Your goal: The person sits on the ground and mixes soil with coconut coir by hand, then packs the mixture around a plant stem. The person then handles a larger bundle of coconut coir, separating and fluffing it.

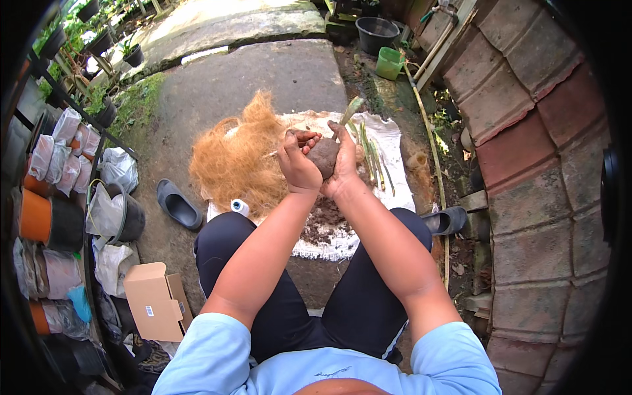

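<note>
Between my two palms I hold a dark ball of soil (324, 157) above a white woven sack (398, 163). My left hand (299, 160) cups its left side, fingers curled and smeared with soil. From the right, my right hand (344, 160) presses against the ball, thumb uppermost. Loose crumbled soil (323, 222) lies on the sack below my wrists. A large heap of orange-brown fibre (237, 160) spreads to the left, with a white spool of thread (240, 207) at its near edge. Several green cut stems (373, 155) rest right of my hands.
Grey clogs lie at left (179, 204) and right (447, 220). A cardboard box (153, 301) and a bucket (129, 212) stand by the left-hand shelf. Roof tiles (528, 207) line the right side. A black basin (377, 35) and a green container (389, 63) stand farther off.
</note>
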Available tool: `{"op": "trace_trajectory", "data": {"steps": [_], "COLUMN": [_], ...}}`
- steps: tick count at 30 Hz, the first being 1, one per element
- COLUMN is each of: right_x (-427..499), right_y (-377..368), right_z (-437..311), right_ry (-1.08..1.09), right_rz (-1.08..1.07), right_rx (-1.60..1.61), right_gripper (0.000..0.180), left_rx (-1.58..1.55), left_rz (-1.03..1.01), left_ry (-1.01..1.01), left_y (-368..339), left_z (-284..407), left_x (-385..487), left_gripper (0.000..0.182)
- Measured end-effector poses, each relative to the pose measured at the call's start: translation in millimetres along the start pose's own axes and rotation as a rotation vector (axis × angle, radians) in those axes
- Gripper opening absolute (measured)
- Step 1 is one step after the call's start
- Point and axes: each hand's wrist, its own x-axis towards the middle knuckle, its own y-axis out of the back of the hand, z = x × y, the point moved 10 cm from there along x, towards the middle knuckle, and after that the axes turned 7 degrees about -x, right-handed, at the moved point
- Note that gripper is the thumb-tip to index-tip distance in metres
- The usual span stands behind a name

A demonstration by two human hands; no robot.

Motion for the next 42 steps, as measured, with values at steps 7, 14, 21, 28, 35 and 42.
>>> {"op": "trace_trajectory", "data": {"steps": [7,14,21,28,35,42], "right_x": [-7,-36,-49,-82,-77,-64], "right_y": [20,9,5,-14,4,25], "right_z": [1,-16,-18,-20,-23,-13], "right_ry": [0.018,0.146,0.124,0.075,0.095,0.161], "right_rz": [0.084,0.12,-0.043,-0.034,0.01,0.165], "right_rx": [-0.09,-0.474,-0.282,-0.287,-0.283,-0.313], "right_gripper": [0.033,0.034,0.027,0.023,0.026,0.024], "left_rx": [-0.128,-0.104,-0.227,-0.352,-0.256,-0.182], "left_rz": [0.103,0.035,0.099,0.231,0.233,0.143], "left_ry": [0.238,0.099,0.0,0.021,0.095,0.133], "left_y": [18,3,-10,-15,-22,-1], "left_z": [-33,0,-1,8,-8,-22], "left_x": [-9,-32,-58,-72,-83,-78], "left_gripper": [0.065,0.049,0.044,0.052,0.06,0.071]}}
